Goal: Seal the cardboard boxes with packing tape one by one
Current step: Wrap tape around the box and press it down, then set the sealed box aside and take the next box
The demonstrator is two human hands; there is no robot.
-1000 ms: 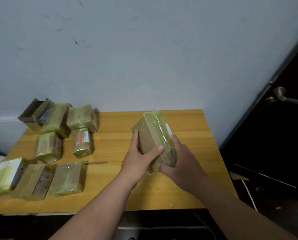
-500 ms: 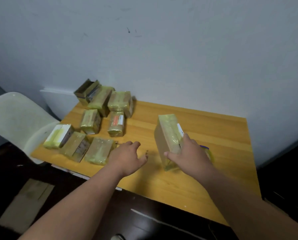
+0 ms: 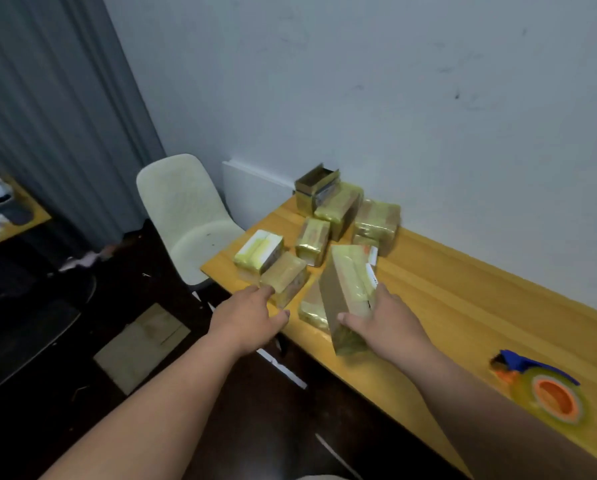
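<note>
The left hand is seen released, fingers spread, its tips apparently touching a tape-wrapped brown cardboard box at the near-left edge of the yellow wooden bench. A taller tape-wrapped cardboard box is grasped upright in the right hand, beside the sealed cluster. The edge box could be nudged off if pushed carelessly. The orange-cored tape dispenser lies far right.
</note>
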